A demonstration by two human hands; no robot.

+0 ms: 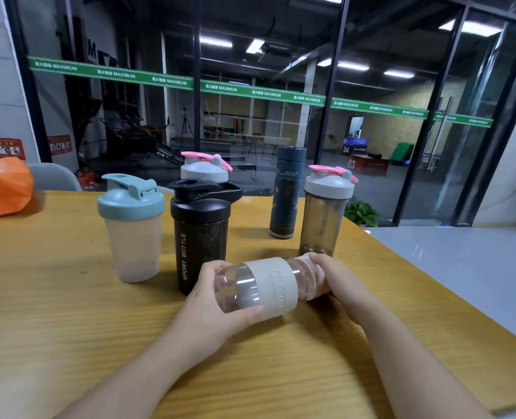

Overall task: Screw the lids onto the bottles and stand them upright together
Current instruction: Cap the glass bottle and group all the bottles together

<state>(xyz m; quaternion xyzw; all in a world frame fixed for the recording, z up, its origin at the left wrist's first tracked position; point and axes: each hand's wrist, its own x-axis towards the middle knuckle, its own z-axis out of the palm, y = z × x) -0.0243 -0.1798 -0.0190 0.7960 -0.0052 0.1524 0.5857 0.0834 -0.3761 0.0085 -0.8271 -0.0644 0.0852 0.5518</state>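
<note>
A clear bottle with a beige sleeve (276, 285) is held on its side just above the wooden table (54, 313). My left hand (214, 303) grips its base end. My right hand (323, 276) wraps around its pinkish lid (314, 282) at the neck end. Behind them stand several capped bottles: a frosted shaker with a teal lid (132, 228), a black "SPORT BOTTLE" shaker (200, 234), a grey-and-pink-lidded shaker (205, 169) mostly hidden behind the black one, a dark blue flask (287, 192) and a smoky shaker with a grey-and-pink lid (326, 213).
An orange bag (2, 187) lies at the table's far left, with a grey chair back (54, 176) beside it. The table's right edge runs diagonally toward a potted plant (361, 213) on the floor. Glass walls stand behind the table.
</note>
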